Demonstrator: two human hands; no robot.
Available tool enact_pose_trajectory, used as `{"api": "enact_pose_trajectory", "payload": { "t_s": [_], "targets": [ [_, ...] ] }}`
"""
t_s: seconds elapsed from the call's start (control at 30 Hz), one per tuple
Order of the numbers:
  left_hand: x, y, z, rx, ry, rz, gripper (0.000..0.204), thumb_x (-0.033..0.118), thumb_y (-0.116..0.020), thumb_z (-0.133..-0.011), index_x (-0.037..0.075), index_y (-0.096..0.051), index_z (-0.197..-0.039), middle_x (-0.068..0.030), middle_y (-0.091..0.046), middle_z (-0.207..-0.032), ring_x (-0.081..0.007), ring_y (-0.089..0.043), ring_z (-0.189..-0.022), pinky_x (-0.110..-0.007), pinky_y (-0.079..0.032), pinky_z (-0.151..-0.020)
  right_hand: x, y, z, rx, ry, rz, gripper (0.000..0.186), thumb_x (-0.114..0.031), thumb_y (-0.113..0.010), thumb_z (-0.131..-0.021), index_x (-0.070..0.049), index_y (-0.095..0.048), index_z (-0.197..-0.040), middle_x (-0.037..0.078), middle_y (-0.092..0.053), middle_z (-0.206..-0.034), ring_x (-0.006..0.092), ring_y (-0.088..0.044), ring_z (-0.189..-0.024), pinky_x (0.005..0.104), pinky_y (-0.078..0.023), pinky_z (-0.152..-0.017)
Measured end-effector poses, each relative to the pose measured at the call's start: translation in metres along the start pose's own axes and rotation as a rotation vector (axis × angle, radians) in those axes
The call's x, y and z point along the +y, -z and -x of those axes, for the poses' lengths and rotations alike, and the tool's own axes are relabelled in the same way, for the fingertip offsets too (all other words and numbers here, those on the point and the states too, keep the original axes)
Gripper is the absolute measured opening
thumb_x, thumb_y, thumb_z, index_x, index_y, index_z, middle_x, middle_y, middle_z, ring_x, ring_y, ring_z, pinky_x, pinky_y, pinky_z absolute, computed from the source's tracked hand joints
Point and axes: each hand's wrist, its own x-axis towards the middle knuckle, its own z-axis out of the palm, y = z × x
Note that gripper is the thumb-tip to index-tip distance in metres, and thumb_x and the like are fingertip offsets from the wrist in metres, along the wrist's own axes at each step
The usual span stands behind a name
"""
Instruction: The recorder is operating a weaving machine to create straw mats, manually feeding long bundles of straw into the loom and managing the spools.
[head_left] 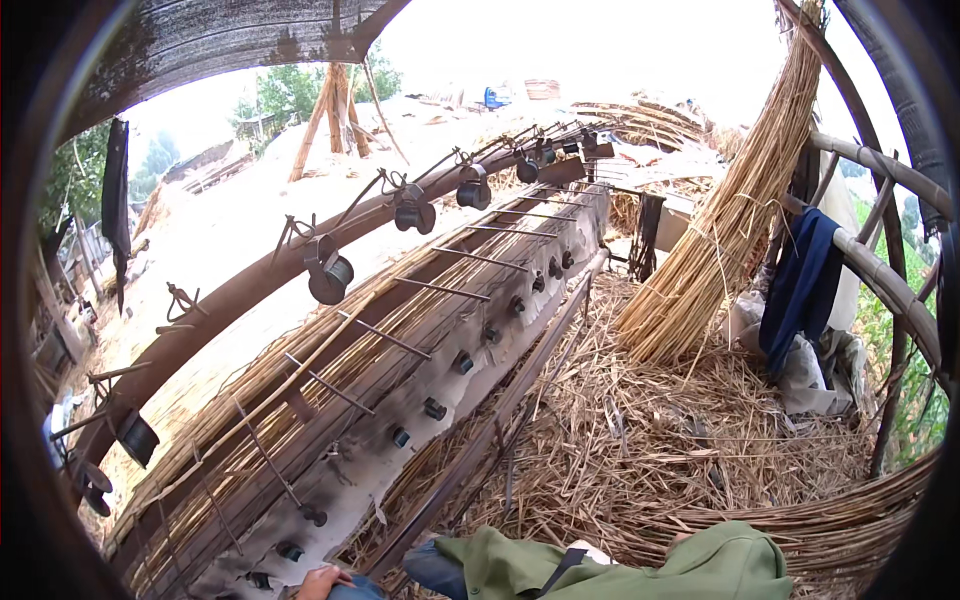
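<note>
At the lower edge, my left hand (322, 582) rests beside blue denim (358, 588), its fingers lying outstretched with nothing visible in them. A green sleeve (700, 568) crosses the bottom to the right; behind its upper edge shows only a small patch of my right hand (681, 538), its fingers hidden. Nearest the left hand is a long, pale, soot-marked board (465, 395) carrying several short dark knobs (435, 408). Beyond it lies a long layer of straw-coloured reeds (285, 385), crossed by thin metal rods (385, 335). Dark spools (328, 280) hang from a curved brown pipe (240, 285).
A tall tied reed bundle (715, 220) leans at the right, near dark blue cloth (800, 290) on a pole railing (880, 265). Loose straw (640, 430) covers the ground. Long stalks (830, 525) lie at the lower right. A dark canopy (220, 50) hangs overhead.
</note>
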Motion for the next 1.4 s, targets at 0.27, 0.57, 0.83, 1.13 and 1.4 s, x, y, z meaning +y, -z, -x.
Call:
{"api": "enact_pose_trajectory", "payload": {
  "t_s": [0.27,0.57,0.83,1.13,1.4],
  "targets": [
    [-0.03,0.008,-0.024,0.063,-0.047,0.13,0.03,0.017,-0.046,-0.09,-0.01,-0.059,-0.088,-0.0174,-0.064,-0.084,-0.0262,-0.065,-0.075,-0.032,-0.049,-0.072,-0.147,0.097,0.036,0.328,0.443,0.296,0.026,-0.017,-0.05,-0.081,-0.009,-0.067,-0.099,0.014,-0.064,-0.104,0.0294,-0.061,-0.097,0.0394,-0.05,-0.081],
    [0.053,-0.04,0.0,0.387,-0.274,-0.203,0.032,0.016,-0.059,-0.079,-0.005,-0.055,-0.103,-0.0145,-0.065,-0.088,-0.0212,-0.064,-0.081,-0.031,-0.048,-0.078,-0.315,0.114,0.017,0.31,0.826,0.835,0.027,-0.015,-0.066,-0.073,-0.014,-0.068,-0.101,0.007,-0.064,-0.102,0.0267,-0.062,-0.095,0.0449,-0.052,-0.069],
    [0.251,-0.165,0.004,0.203,-1.017,-0.462,0.089,0.035,-0.075,-0.072,0.003,-0.023,-0.137,-0.0162,-0.044,-0.13,-0.0269,-0.043,-0.121,-0.041,-0.038,-0.095,-0.386,0.084,0.037,0.296,1.062,1.068,0.019,-0.018,-0.06,-0.077,-0.007,-0.067,-0.091,0.008,-0.064,-0.092,0.0257,-0.062,-0.084,0.0412,-0.051,-0.063],
    [0.254,-0.123,0.069,0.472,-1.083,0.461,0.027,0.029,-0.039,-0.098,0.008,-0.044,-0.081,0.0052,-0.028,-0.053,-0.0057,-0.028,-0.045,-0.024,-0.033,-0.046,-0.418,0.024,0.092,0.267,1.379,1.251,0.02,-0.018,-0.06,-0.074,-0.006,-0.066,-0.089,0.008,-0.064,-0.088,0.0241,-0.062,-0.082,0.039,-0.05,-0.066],
    [0.143,-0.012,0.181,1.056,-1.026,1.006,0.029,0.037,-0.042,-0.096,0.014,-0.042,-0.078,0.0057,-0.022,-0.054,-0.0062,-0.022,-0.044,-0.023,-0.027,-0.044,-0.403,0.023,0.235,0.202,1.93,1.726,0.02,-0.019,-0.061,-0.071,-0.006,-0.064,-0.087,0.009,-0.064,-0.084,0.0225,-0.061,-0.08,0.037,-0.049,-0.069]
  ]
}}
